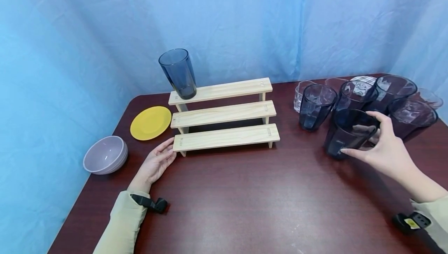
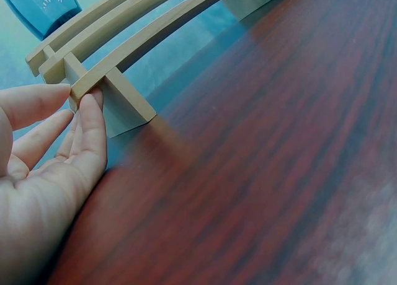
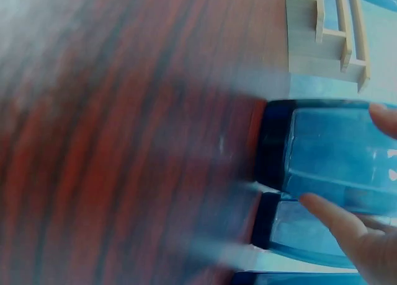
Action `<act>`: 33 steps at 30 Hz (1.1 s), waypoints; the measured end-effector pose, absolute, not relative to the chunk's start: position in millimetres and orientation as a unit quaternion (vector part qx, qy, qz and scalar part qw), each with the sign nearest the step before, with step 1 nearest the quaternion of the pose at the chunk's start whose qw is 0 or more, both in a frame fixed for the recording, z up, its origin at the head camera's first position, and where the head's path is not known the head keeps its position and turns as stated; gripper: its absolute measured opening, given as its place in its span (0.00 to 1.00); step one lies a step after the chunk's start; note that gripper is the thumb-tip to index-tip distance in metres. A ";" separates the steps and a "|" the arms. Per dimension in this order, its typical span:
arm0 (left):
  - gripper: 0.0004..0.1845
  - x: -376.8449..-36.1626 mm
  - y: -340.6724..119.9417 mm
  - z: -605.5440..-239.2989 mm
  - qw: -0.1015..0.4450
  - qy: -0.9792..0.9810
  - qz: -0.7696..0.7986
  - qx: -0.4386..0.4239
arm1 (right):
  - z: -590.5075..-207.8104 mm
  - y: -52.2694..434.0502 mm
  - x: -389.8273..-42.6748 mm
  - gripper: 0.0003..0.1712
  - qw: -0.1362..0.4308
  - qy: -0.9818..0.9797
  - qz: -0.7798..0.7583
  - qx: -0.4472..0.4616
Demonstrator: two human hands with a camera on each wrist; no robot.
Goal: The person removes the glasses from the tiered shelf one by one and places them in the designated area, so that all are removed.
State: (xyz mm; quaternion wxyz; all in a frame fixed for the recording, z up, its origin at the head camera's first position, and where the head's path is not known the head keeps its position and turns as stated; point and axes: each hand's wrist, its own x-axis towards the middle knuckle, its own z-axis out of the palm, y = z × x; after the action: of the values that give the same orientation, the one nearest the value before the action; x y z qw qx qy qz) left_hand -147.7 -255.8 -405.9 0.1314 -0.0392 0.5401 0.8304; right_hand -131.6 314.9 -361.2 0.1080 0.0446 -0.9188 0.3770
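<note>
At the lower left corner of a three-step wooden rack (image 1: 227, 137), my left hand (image 1: 157, 163) holds the end of the lowest board (image 2: 99, 74) between thumb and fingers. A dark blue-grey glass tumbler (image 1: 177, 76) stands on the left end of the rack's top step. Over on the right, my right hand (image 1: 390, 149) grips another dark glass tumbler (image 1: 344, 137), thumb at the near side and fingers partly hidden behind it. In the right wrist view this tumbler (image 3: 335, 152) is upright beside other tumblers; whether its base touches the table cannot be told.
Several more dark tumblers (image 1: 315, 108) crowd the right side, with clear glassware (image 1: 298, 97) behind them. Left of the rack lie a yellow plate (image 1: 151, 123) and stacked pale lilac bowls (image 1: 106, 155). Blue curtains (image 1: 227, 24) hang behind the dark red-brown table (image 1: 245, 199).
</note>
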 end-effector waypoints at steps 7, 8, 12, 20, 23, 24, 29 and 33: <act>0.34 -149.2 -255.3 -405.0 0.135 0.542 0.829 -0.034 | -355.5 309.9 -128.3 0.64 0.133 -0.945 0.296 -0.022; 0.34 -149.3 -255.3 -404.7 0.135 0.542 0.829 -0.035 | -355.5 310.1 -127.9 0.64 0.138 -0.946 0.294 -0.023; 0.34 -148.9 -255.3 -404.4 0.135 0.544 0.827 -0.034 | -355.7 309.8 -126.9 0.63 0.150 -0.947 0.283 -0.025; 0.35 -148.0 -255.9 -405.8 0.136 0.545 0.827 -0.035 | -358.9 310.2 -126.1 0.61 0.160 -0.950 0.267 -0.025; 0.35 -147.5 -256.5 -407.1 0.133 0.540 0.831 -0.026 | -359.8 310.6 -125.8 0.60 0.163 -0.950 0.267 -0.024; 0.34 -147.6 -256.7 -407.9 0.131 0.539 0.832 -0.022 | -359.7 310.6 -125.9 0.60 0.162 -0.950 0.266 -0.024; 0.30 -147.9 -257.6 -411.7 0.126 0.537 0.834 -0.008 | -358.8 310.1 -125.4 0.59 0.152 -0.952 0.264 -0.027; 0.30 -148.6 -257.5 -412.2 0.126 0.544 0.830 -0.013 | -362.3 313.0 -125.9 0.59 0.143 -0.954 0.261 -0.035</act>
State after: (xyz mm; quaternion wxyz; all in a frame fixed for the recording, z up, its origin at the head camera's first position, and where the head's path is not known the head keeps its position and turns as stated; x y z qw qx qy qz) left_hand -148.6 -257.5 -412.2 0.1263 -0.0126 0.5436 0.8297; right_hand -125.9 313.0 -362.3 0.1431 -0.0350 -0.9541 0.2607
